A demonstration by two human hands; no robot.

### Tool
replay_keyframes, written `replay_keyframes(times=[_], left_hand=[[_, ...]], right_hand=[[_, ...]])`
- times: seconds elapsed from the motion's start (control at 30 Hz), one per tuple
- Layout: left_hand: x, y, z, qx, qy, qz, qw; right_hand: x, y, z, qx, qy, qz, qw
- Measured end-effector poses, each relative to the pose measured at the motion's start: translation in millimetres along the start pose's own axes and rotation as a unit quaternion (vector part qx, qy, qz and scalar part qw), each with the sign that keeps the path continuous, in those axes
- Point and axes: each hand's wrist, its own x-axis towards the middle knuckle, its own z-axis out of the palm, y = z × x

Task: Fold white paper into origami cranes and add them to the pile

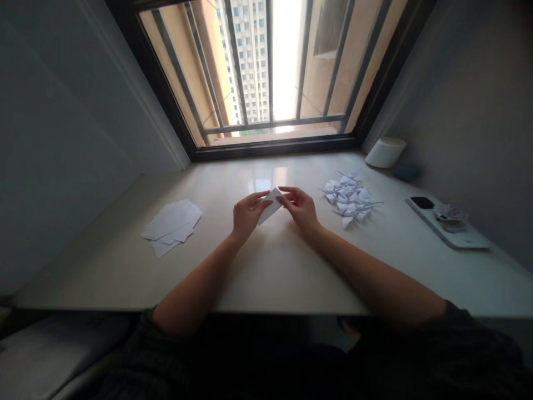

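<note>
A small folded white paper (270, 204) is held between both hands over the middle of the pale tabletop (266, 266). My left hand (247, 214) pinches its lower left part, fingers closed on it. From the right, my right hand (300, 208) grips its upper right end with fingertips pressed together. A loose stack of white paper sheets (171, 226) lies to the left of my left hand. To the right of my right hand sits a pile of several folded white paper cranes (350, 199).
A white phone (447, 222) with a small object on it lies at the right. A white cylinder (385, 151) and a small blue thing (407, 172) stand at the back right corner. A barred window (270, 72) runs behind the table; grey walls flank both sides.
</note>
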Motion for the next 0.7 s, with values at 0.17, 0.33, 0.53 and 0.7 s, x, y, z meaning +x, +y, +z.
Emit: replay_keyframes(times=[0.17,0.33,0.53,0.7], left_hand=[[0.6,-4.0,0.2,-0.005,0.015,0.02,1.0],[0.2,-5.3,0.1,0.004,0.024,0.019,1.0],[-0.2,-3.0,0.5,-0.007,0.039,0.017,0.999],[0.5,-4.7,-0.7,-0.002,0.024,0.009,1.0]], right_hand=[[1.1,2.9,-0.9,-0.006,0.017,0.006,1.0],[1.1,2.6,-0.3,0.009,0.021,0.011,1.0],[-0.4,-2.4,1.5,0.032,0.022,0.007,0.999],[0.2,-0.5,1.2,0.02,0.03,0.023,0.999]])
